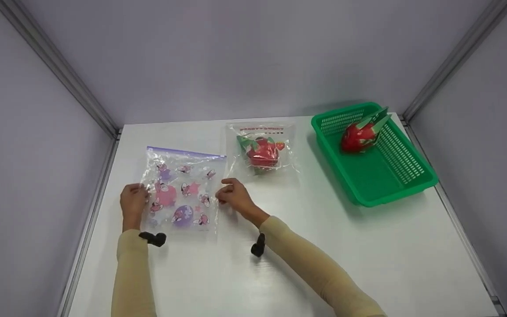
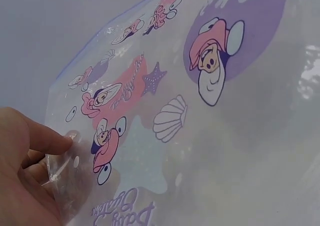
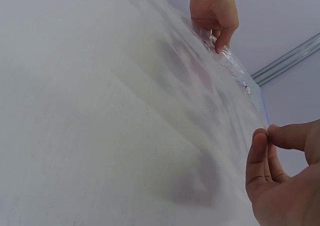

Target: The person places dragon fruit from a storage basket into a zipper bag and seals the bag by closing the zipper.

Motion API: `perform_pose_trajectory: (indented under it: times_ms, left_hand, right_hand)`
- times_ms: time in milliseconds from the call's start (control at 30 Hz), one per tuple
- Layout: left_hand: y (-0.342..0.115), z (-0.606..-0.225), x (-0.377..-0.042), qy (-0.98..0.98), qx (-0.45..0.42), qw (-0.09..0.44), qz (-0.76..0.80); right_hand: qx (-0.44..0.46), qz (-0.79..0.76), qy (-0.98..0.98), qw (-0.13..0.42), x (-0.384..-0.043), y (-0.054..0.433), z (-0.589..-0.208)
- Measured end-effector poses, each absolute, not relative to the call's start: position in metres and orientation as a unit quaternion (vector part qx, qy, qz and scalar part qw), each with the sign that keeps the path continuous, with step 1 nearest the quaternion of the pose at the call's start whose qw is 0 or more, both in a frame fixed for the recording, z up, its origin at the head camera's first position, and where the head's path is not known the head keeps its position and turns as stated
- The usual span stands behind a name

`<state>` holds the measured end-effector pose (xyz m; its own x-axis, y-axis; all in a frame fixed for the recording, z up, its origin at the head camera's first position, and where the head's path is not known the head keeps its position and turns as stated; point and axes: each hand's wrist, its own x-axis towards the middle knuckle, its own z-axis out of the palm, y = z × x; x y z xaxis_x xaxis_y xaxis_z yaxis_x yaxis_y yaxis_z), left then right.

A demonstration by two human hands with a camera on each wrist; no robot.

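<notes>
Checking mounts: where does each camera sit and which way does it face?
Head: on the head, facing forward and down at the clear plastic bag with purple zip; left hand, right hand, beige sleeves.
Left wrist: worn there, facing the bag's prints; left hand.
Right wrist: worn there, facing the left hand; right hand nearer.
Wrist views share left hand, bag.

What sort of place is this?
Likely a manipulation-recording booth: plain grey panels with metal rails at the corners, a white table, and black wrist devices on the person.
</notes>
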<state>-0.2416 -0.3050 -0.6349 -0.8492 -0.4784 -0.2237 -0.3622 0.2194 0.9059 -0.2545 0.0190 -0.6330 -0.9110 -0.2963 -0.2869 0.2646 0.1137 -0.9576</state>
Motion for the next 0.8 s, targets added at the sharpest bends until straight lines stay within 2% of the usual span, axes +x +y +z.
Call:
perform_pose_trajectory:
  times_ms: [333, 800]
  left_hand:
    - [-0.299, -0.627, -0.238, -0.746, 0.242, 0.089, -0.614]
    - [-0.292, -0.629, -0.244, -0.747, 0.234, 0.084, -0.617]
  right_hand:
    - [-0.021, -0.683, 0.706, 0.184, -0.255, 0.017, -0.626]
    - [-0.028, -0.679, 0.714, 0.170, -0.264, 0.032, -0.620]
